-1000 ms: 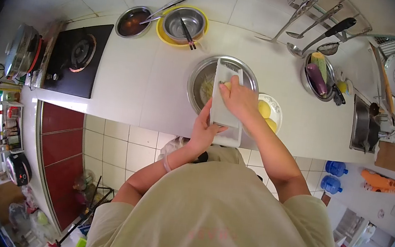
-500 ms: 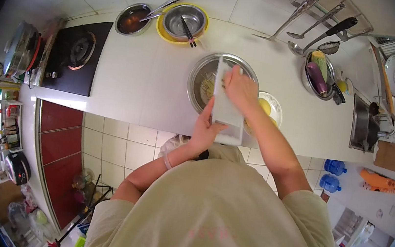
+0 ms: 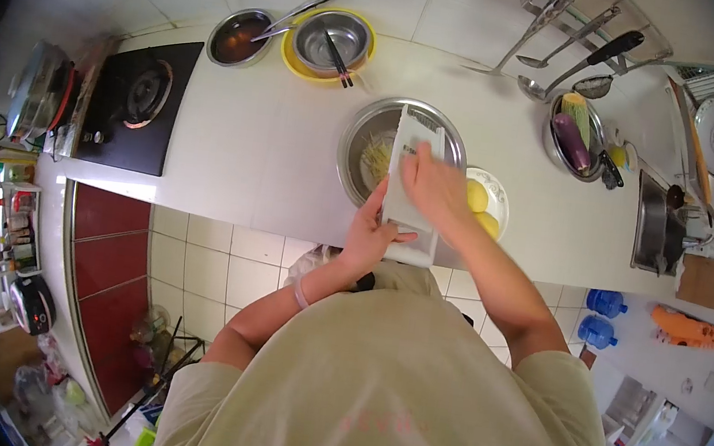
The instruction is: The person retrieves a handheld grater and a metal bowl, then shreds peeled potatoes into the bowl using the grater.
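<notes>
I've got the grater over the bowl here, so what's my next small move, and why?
Probably a short stroke of your right hand along the grater: that hand is over its face, your left hand steadies the lower part, and pale shreds lie in the metal bowl. Blur hides whether the right hand holds a piece.

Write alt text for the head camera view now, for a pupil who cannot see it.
A person's left hand holds a white grater over a metal bowl of pale shreds, while the right hand, blurred, is at the grater's upper face. Beside the bowl, a plate holds yellow pieces; farther right, another bowl holds an eggplant.
</notes>
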`<state>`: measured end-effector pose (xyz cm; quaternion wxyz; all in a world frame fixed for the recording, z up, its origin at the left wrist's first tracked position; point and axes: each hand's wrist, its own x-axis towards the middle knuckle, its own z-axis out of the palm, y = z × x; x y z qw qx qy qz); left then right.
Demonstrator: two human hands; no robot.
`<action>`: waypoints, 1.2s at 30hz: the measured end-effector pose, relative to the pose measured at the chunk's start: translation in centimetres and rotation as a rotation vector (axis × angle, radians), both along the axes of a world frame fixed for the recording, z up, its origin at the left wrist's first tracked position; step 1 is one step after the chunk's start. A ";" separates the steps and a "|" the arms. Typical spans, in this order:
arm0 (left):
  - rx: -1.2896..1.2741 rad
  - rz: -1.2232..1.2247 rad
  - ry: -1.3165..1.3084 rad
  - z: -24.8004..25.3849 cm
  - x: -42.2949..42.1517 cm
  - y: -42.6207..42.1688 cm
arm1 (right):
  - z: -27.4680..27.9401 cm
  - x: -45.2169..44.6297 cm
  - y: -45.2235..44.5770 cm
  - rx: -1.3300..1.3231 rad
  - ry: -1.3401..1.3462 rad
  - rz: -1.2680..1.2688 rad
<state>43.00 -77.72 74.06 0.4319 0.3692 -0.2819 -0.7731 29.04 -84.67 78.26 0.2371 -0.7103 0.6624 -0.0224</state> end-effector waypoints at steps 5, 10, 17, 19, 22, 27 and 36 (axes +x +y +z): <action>-0.004 -0.081 -0.028 0.4 -0.1 1.3 | -4.7 -2.8 -7.5 -0.125 0.076 -0.328; 0.021 -0.024 -0.067 -0.2 0.3 0.3 | -2.6 -2.0 -3.3 -0.033 0.011 -0.138; -0.238 -0.020 -0.163 -1.8 -0.2 1.2 | -2.7 -1.5 -3.0 -0.042 0.052 -0.106; -0.206 -0.052 -0.166 -1.0 0.0 1.8 | -4.9 -2.7 -6.2 -0.150 0.048 -0.166; -0.156 -0.065 -0.150 -0.5 0.2 1.4 | -4.6 -3.2 -7.5 -0.108 0.094 -0.319; 0.049 0.070 -0.062 0.3 0.5 0.5 | 0.5 0.1 0.4 0.088 0.034 0.003; -0.191 -0.073 -0.185 -0.6 0.4 2.0 | -4.9 -2.3 -7.9 -0.114 0.100 -0.330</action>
